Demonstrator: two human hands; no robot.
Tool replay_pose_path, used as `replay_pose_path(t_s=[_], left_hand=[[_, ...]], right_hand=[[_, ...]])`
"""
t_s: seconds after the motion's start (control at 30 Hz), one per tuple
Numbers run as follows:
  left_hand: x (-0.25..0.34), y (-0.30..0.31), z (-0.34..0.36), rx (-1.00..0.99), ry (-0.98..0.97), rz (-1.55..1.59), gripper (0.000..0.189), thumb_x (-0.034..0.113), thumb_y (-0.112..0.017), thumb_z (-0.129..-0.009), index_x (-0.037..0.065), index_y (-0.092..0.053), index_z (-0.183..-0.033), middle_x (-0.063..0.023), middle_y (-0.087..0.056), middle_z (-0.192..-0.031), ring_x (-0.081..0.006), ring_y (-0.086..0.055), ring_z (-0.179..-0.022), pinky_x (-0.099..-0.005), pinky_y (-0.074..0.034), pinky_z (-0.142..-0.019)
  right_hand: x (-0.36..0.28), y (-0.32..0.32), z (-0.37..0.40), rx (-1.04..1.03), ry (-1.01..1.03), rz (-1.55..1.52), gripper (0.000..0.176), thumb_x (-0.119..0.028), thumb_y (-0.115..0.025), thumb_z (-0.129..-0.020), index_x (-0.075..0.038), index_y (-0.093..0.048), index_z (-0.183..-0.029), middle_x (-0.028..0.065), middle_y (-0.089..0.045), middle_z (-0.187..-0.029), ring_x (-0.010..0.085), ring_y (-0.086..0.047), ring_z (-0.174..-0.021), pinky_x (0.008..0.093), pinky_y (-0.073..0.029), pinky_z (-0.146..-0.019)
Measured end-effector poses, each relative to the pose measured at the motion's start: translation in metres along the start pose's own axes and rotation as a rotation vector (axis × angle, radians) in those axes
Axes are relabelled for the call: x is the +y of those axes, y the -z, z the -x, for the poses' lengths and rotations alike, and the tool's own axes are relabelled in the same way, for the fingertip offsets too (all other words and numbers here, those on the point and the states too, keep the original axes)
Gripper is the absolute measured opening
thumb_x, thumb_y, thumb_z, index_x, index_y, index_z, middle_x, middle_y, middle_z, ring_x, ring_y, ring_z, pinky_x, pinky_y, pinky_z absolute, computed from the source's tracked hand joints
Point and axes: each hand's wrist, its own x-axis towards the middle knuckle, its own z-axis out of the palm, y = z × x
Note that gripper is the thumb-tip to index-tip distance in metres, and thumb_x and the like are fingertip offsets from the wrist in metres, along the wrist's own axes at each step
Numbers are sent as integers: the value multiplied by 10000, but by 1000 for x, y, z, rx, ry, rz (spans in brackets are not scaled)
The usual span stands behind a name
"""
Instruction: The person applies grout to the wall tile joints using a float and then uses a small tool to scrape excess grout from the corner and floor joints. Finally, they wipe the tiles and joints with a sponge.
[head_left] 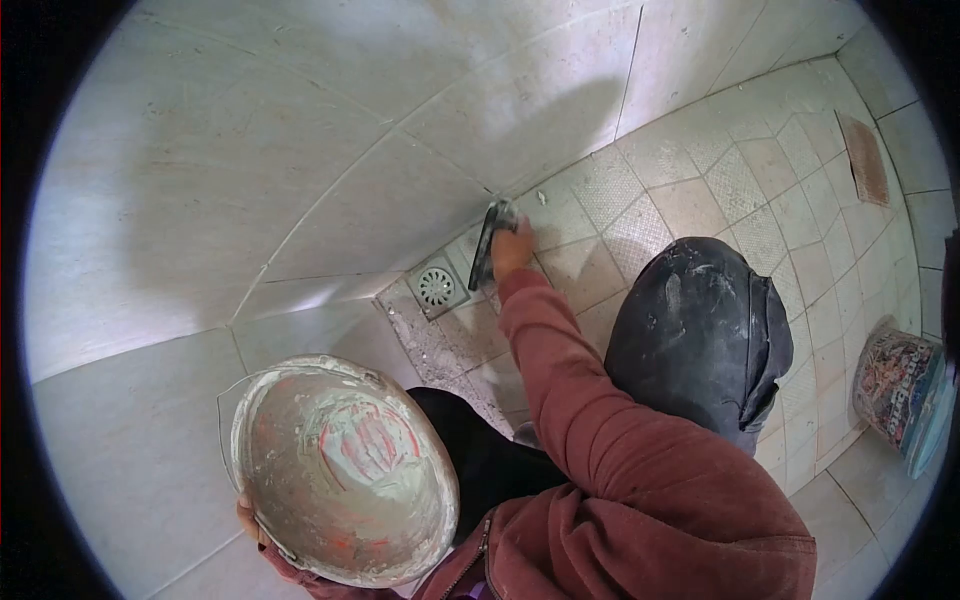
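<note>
My right hand [513, 248] is closed around a dark, long-bladed float [484, 250] smeared with pale paste. The float is down by the corner where the wall meets the tiled floor, beside a round-slotted floor drain [437, 287]. At the lower left, my left hand [248, 518] grips the rim of a bucket [345, 470], with only some fingers showing. The bucket is tilted towards me. Pale, whitish paste with reddish streaks coats its inside and bottom.
Patterned floor tiles [680, 205] run to the right along the large wall tiles [400, 200]. My bent, dusty knee [700, 335] is over the floor. A clear tub with a blue lid [895, 385] lies at the far right. A brownish rectangular piece [865, 160] lies by the right wall.
</note>
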Motion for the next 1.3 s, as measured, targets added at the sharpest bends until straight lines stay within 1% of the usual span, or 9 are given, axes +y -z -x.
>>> replay_pose_path(t_s=[0.1,0.17,0.2,0.4,0.5,0.83,1.0,1.27,1.3], left_hand=[[-1,0,0,-3,3,-3,443,307,-486,-793,22,-479,-1133,-133,-522,-1108,-244,-504,-981,-394,-399,-859],[-1,0,0,-9,-1,-4,444,309,-486,-793,23,-479,-1133,-133,-522,-1109,-244,-503,-983,-395,-398,-860],[-1,0,-1,-7,-3,-5,445,309,-486,-793,24,-478,-1134,-132,-522,-1110,-245,-502,-984,-395,-398,-860],[1,-2,-1,-10,4,-22,448,314,-486,-791,26,-478,-1135,-131,-520,-1113,-247,-500,-988,-398,-396,-862],[1,-6,-8,-18,3,-27,450,317,-486,-791,27,-477,-1136,-131,-519,-1114,-248,-499,-990,-399,-395,-864],[0,-7,-9,-16,-9,-68,456,325,-485,-789,32,-476,-1138,-129,-517,-1120,-252,-495,-997,-402,-391,-868],[-6,-15,-18,-35,-18,-78,459,329,-485,-788,34,-475,-1139,-128,-515,-1122,-254,-493,-1001,-404,-389,-870],[-21,-41,-41,-62,-16,-79,464,336,-485,-786,37,-474,-1141,-126,-513,-1126,-258,-490,-1006,-407,-386,-873],[-23,-44,-45,-68,-14,-75,464,336,-485,-786,38,-474,-1141,-126,-513,-1127,-258,-489,-1007,-408,-385,-873]], right_hand=[[19,-4,-12,-66,106,13,488,-80,-449,-670,31,-462,-1145,217,-533,-1067,313,-475,-1066,314,-334,-916],[32,-8,-1,-119,145,379,502,-73,-451,-671,21,-446,-1165,209,-544,-1034,313,-524,-971,325,-378,-855],[41,-13,-1,-58,138,109,492,-46,-445,-649,20,-468,-1135,227,-545,-1029,350,-517,-978,359,-369,-879],[19,5,1,-70,-167,-68,504,-48,-439,-657,17,-460,-1157,217,-524,-1091,328,-483,-1053,320,-346,-911],[43,-3,-6,8,-75,-3,546,-27,-461,-660,0,-427,-1205,164,-547,-1040,225,-543,-869,280,-418,-753],[76,-7,-9,-71,-58,-69,516,-3,-458,-639,54,-457,-1152,173,-552,-1026,232,-544,-877,280,-422,-742],[72,-7,-2,-87,-83,-84,494,-8,-469,-622,-20,-517,-1114,121,-593,-832,193,-547,-671,299,-439,-615],[83,-11,-3,43,67,93,452,-12,-476,-627,-36,-546,-1073,103,-576,-720,175,-532,-616,295,-429,-562],[78,-9,-1,-16,-70,-11,448,-11,-475,-630,-32,-544,-1073,104,-578,-727,175,-533,-617,292,-429,-565]])
